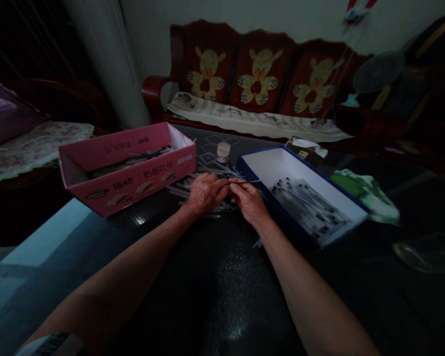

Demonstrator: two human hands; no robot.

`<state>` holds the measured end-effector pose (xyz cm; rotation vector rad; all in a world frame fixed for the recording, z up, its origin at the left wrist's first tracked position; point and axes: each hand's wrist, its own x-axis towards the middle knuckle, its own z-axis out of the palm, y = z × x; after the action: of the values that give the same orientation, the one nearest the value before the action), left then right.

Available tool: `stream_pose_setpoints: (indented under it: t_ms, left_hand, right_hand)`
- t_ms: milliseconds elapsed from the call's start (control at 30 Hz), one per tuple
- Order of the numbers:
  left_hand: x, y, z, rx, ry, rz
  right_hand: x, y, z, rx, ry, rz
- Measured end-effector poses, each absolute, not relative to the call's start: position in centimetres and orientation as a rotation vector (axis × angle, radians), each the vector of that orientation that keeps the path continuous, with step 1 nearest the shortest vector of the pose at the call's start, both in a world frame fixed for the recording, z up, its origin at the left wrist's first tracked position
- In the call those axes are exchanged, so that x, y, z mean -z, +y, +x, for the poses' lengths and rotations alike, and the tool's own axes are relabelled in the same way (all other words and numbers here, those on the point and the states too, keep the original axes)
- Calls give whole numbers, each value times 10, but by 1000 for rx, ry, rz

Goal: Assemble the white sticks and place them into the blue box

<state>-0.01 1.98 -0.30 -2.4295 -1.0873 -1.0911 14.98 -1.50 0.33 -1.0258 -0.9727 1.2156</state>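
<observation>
Head view: the left hand (206, 193) and right hand (248, 200), fingers closed, pinch one thin stick (254, 181) between them over the tabletop (230, 291). One pink box (152, 178) and one blue box (269, 159) flank them; one small cup (223, 152) stands beyond.

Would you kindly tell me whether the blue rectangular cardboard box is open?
Open: the blue box is uncovered, exposing slender dark-tipped pieces inside.
</observation>
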Motion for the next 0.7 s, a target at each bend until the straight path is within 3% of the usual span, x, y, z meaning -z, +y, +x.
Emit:
stream_pose_setpoints:
  t_ms: [267,433,700]
  left_hand:
    - [6,26,-4,1147,-1137,-2400]
    - [4,24,-4,1108,-1105,-2455]
    - [3,25,-4,1054,-1027,-2497]
  right_hand:
    - [-19,-10,166,-948,-748,-912]
    - [-15,-13,158,-944,-708,-948]
    - [-8,-15,156,-626,-1195,-1255]
